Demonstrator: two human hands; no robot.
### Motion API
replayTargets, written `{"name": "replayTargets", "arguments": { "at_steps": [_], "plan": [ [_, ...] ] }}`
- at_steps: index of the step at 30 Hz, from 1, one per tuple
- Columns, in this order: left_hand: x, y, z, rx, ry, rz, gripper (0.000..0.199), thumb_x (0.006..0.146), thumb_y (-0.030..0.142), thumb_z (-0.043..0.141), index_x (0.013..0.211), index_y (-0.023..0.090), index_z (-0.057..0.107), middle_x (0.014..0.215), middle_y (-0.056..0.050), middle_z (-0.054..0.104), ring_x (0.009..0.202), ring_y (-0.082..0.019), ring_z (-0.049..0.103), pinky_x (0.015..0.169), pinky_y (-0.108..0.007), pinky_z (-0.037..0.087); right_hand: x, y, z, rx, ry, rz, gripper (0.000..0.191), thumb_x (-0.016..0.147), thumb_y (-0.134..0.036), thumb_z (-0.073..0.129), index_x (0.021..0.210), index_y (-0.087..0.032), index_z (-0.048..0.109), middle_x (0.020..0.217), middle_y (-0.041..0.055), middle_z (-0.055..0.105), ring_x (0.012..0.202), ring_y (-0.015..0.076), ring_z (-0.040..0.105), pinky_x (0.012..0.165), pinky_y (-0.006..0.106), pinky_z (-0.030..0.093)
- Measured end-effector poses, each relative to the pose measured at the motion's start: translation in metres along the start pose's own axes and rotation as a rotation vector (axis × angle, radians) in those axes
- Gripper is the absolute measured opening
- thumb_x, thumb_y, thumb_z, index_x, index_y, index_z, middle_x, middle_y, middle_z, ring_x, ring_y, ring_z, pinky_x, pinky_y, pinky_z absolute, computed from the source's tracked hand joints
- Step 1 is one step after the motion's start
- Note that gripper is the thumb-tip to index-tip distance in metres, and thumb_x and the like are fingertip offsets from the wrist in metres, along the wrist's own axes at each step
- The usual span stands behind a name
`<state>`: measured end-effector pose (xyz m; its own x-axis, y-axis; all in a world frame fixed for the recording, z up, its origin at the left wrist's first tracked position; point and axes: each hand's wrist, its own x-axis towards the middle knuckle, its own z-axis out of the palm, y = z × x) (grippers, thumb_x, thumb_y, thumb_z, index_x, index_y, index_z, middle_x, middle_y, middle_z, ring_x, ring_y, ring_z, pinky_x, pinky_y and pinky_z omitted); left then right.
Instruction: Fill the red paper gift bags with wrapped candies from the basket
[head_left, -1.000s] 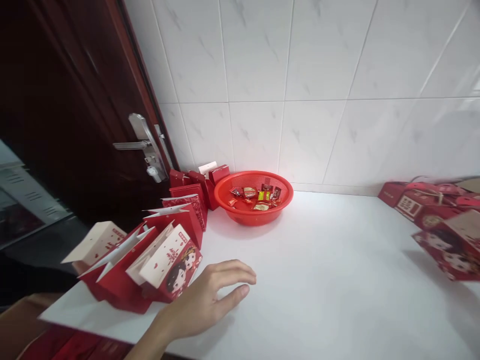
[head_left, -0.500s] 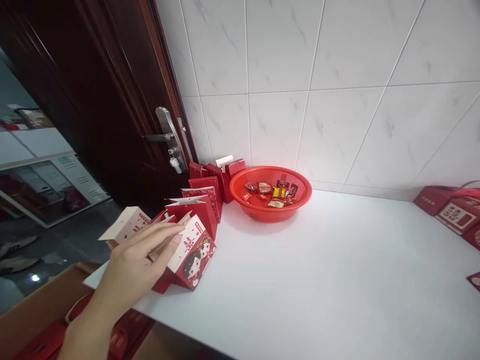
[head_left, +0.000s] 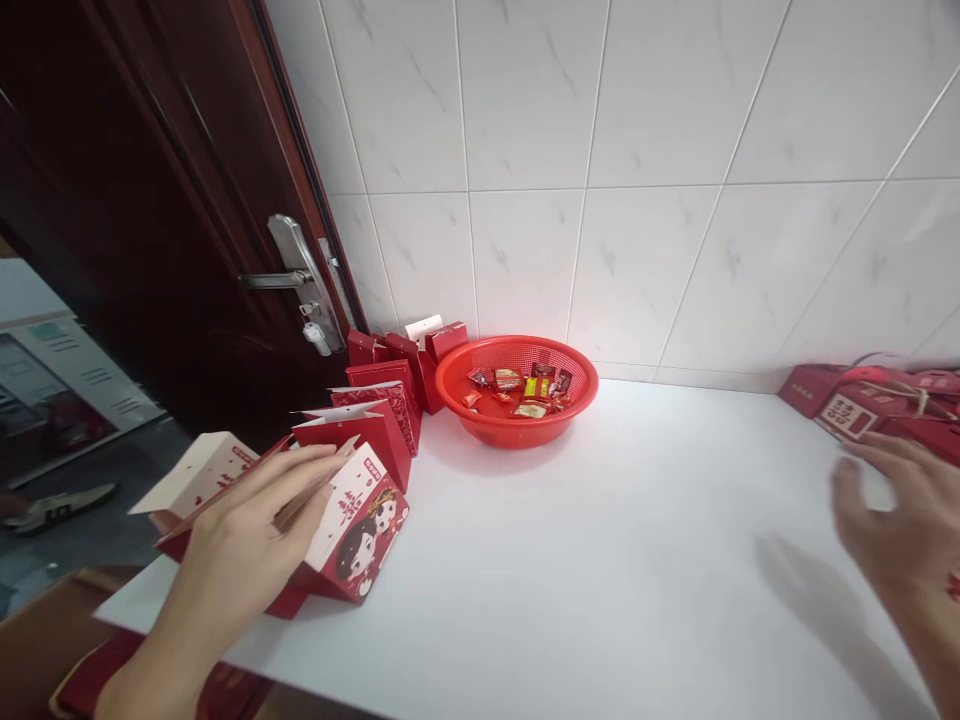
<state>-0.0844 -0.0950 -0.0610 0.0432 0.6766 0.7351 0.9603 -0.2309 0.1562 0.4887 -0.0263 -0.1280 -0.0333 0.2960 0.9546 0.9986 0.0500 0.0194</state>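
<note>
My left hand (head_left: 244, 540) is closed on a red and white candy gift box (head_left: 356, 525) with a cartoon couple printed on it. The thumb lies against its front face and the fingers reach over its open top. More red gift boxes (head_left: 379, 430) stand in a row beside and behind it; one with a raised white flap (head_left: 199, 475) is at the far left. My right hand (head_left: 904, 510) hovers over the table's right side, slightly blurred, its thumb and fingers apart and nothing in them. Nearest to it are red gift boxes with a double-happiness label (head_left: 847, 415).
A red plastic basket (head_left: 517, 430) with several wrapped candies stands against the tiled wall (head_left: 525, 250). The white table (head_left: 600, 560) spreads across the front. At left are a dark door with a handle (head_left: 274, 280) and a cardboard box (head_left: 45, 630) below the table edge.
My right hand has come into view at the right. The view has swung slightly right, showing more of the boxes there. My left hand stays on the same gift box.
</note>
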Motion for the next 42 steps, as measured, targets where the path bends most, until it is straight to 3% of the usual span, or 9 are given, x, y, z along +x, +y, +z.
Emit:
{"name": "replayTargets", "arguments": {
  "at_steps": [1,7,11,15,18,21,26,37,42],
  "plan": [
    [0.002,0.003,0.001,-0.025,0.010,0.013,0.024,0.093,0.036,0.052,0.100,0.034,0.075,0.106,0.000,0.078,0.101,-0.029,0.073,0.080,-0.039,0.059,-0.003,-0.012,0.011,0.067,0.030,-0.062,0.012,0.097,-0.028,0.060,0.093,-0.021,0.069,0.094,0.0173,0.075,0.087,0.0291,0.069,0.082,0.046,0.051],
    [0.015,0.035,0.014,-0.286,0.053,0.058,0.016,0.093,0.027,0.060,0.098,0.031,0.075,0.102,0.001,0.078,0.094,-0.022,0.074,0.082,-0.031,0.059,-0.032,-0.120,0.034,0.586,-0.283,-0.346,0.018,0.097,-0.012,0.052,0.106,-0.023,0.063,0.109,0.0112,0.074,0.097,0.0251,0.069,0.081,0.041,0.052],
    [0.033,0.064,0.038,-0.522,0.006,0.128,0.017,0.093,0.019,0.061,0.092,0.025,0.077,0.101,-0.001,0.078,0.092,-0.018,0.074,0.082,-0.027,0.060,-0.047,-0.188,0.025,0.878,-0.449,-0.322,0.023,0.095,-0.007,0.050,0.111,-0.022,0.058,0.114,0.0118,0.071,0.099,0.0244,0.064,0.083,0.040,0.053],
    [0.054,0.085,0.070,-0.727,-0.073,0.146,0.019,0.091,0.014,0.063,0.085,0.023,0.078,0.100,-0.003,0.078,0.092,-0.017,0.074,0.080,-0.026,0.060,-0.052,-0.228,0.013,1.113,-0.569,-0.251,0.026,0.095,-0.006,0.046,0.111,-0.023,0.057,0.109,0.0095,0.069,0.096,0.0229,0.061,0.082,0.039,0.052],
    [0.067,0.095,0.091,-0.901,-0.138,0.111,0.015,0.089,0.016,0.066,0.083,0.022,0.079,0.100,-0.006,0.078,0.095,-0.019,0.073,0.082,-0.028,0.061,-0.054,-0.236,0.012,1.178,-0.584,-0.097,0.015,0.097,-0.012,0.047,0.101,-0.024,0.055,0.099,0.0066,0.067,0.090,0.0220,0.060,0.078,0.037,0.051],
    [0.078,0.103,0.107,-1.052,-0.200,0.070,0.012,0.088,0.020,0.069,0.082,0.022,0.079,0.101,-0.007,0.077,0.097,-0.020,0.073,0.082,-0.031,0.062,-0.055,-0.232,0.018,1.225,-0.638,0.224,0.003,0.096,-0.022,0.053,0.095,-0.025,0.052,0.095,0.0050,0.067,0.087,0.0213,0.062,0.076,0.035,0.051],
    [0.094,0.114,0.128,-1.215,-0.376,0.103,0.007,0.083,0.022,0.073,0.080,0.021,0.080,0.101,-0.008,0.078,0.099,-0.022,0.073,0.089,-0.035,0.060,-0.053,-0.226,0.030,1.225,-0.736,0.636,0.022,0.091,-0.042,0.060,0.084,-0.025,0.050,0.091,0.0038,0.068,0.087,0.0229,0.063,0.081,0.038,0.050],
    [0.116,0.115,0.136,-1.335,-0.756,0.028,0.028,0.079,0.040,0.079,0.098,0.019,0.078,0.109,-0.010,0.077,0.104,-0.025,0.071,0.095,-0.041,0.057,-0.049,-0.226,0.029,1.214,-0.805,0.716,0.028,0.091,-0.051,0.061,0.087,-0.023,0.056,0.094,0.0066,0.069,0.086,0.0245,0.061,0.080,0.041,0.050],
    [0.149,0.099,0.148,-1.303,-0.669,-0.076,0.044,0.081,0.051,0.076,0.108,0.017,0.074,0.111,-0.011,0.076,0.096,-0.021,0.072,0.092,-0.038,0.057,-0.054,-0.227,0.032,1.250,-0.828,0.733,0.028,0.090,-0.051,0.062,0.088,-0.023,0.055,0.095,0.0071,0.069,0.089,0.0255,0.062,0.082,0.042,0.051]
  ]
}}
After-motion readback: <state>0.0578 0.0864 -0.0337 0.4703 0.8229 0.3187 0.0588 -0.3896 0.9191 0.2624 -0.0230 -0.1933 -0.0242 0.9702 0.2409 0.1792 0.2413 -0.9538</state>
